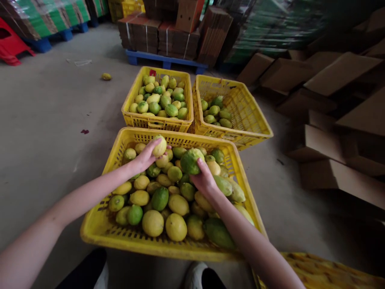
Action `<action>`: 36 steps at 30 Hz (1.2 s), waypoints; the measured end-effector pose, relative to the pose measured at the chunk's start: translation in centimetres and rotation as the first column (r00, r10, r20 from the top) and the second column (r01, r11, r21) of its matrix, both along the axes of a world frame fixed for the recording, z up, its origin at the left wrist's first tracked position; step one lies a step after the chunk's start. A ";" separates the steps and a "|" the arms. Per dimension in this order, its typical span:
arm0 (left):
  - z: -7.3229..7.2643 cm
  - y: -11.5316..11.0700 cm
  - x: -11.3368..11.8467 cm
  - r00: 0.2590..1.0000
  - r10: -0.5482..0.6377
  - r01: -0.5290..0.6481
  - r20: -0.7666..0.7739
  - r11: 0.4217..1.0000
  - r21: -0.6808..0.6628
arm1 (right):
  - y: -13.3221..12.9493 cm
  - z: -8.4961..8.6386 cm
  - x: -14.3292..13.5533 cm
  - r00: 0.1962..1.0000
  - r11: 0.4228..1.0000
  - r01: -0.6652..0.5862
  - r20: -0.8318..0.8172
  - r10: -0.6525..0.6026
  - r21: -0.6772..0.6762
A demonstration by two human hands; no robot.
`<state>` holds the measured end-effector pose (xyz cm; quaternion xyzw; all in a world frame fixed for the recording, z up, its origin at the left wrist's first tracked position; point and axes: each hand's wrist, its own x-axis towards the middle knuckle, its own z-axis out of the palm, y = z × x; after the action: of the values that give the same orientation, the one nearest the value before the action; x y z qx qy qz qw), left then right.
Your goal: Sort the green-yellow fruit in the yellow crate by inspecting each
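Note:
My left hand (147,154) is closed round a pale yellow lemon (159,146), held over the far left part of the near yellow crate (168,252). In my right hand (205,176) is a larger green lemon (190,161), gripped with the thumb on its near side, over the crate's middle right. Beneath both hands the crate holds many lemons, some yellow like the one at the front (176,227), others green like the long one (221,233) partly covered by my right forearm.
Behind stand a yellow crate (156,125) full of green and yellow lemons and another crate (249,104) with several green ones at its left end. A single lemon (106,76) lies on the floor. Open cardboard boxes (331,176) crowd the right; a blue pallet (167,60) carries flattened cartons.

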<state>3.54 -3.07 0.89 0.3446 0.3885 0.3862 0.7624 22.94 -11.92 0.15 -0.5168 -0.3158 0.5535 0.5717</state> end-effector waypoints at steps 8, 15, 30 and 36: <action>-0.7 2.1 -0.4 0.983 0.165 -0.147 0.079 0.969 -0.199 | 0.4 1.0 0.3 0.932 0.986 0.135 -0.326 -0.159 -0.096; 1.5 1.2 -0.3 0.975 0.072 0.016 0.209 0.920 -0.391 | 0.3 1.6 0.6 0.779 0.978 0.074 -0.601 -0.177 -0.193; 1.8 0.6 0.1 0.989 0.095 -0.053 0.110 0.943 -0.329 | 0.3 2.2 0.5 0.770 0.968 0.026 -0.612 -0.179 -0.250; 1.7 0.8 0.0 0.995 0.013 0.025 0.103 0.935 -0.354 | 0.1 2.2 0.2 0.809 0.971 -0.106 -0.587 -0.041 -0.214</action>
<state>3.54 -2.25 2.62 0.1820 0.4106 0.3248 0.8324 23.12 -11.80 2.35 -0.3794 -0.0644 0.7294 0.5657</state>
